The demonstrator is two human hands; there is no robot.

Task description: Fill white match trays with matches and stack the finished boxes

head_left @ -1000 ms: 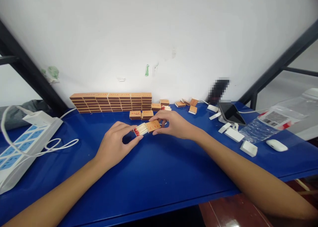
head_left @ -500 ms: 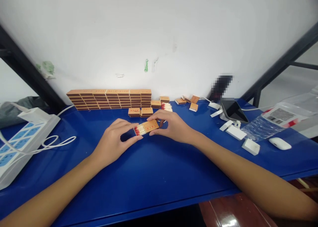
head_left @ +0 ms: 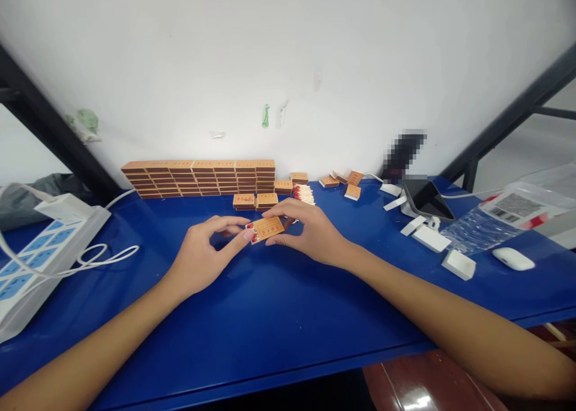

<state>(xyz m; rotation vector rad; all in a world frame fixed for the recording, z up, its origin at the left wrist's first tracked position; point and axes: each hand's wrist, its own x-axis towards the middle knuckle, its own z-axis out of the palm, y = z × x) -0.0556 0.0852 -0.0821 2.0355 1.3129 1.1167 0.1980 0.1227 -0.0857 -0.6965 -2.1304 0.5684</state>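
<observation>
A matchbox (head_left: 268, 226) is held between my hands above the blue table, its tray mostly inside the orange sleeve. Red match heads show at its left end. My right hand (head_left: 310, 228) grips the sleeve between thumb and fingers. At the tray end, my left hand (head_left: 204, 249) pinches with thumb and fingertips. Behind the hands are small stacks of matchboxes (head_left: 243, 201), and beyond them a long row of stacked matchboxes (head_left: 198, 179) stands against the wall. A pile of loose matches (head_left: 303, 194) lies just past my right hand.
Several scattered matchboxes (head_left: 353, 191) lie at the back right. A white power strip (head_left: 45, 258) with cables occupies the left side. To the right are a dark-screened device (head_left: 426, 198), white blocks (head_left: 459, 265), a plastic package (head_left: 483, 225) and a white oval case (head_left: 513, 258).
The matchbox tray has slid further into its sleeve, so only the match heads show now. My left thumb has moved right against the tray end.
</observation>
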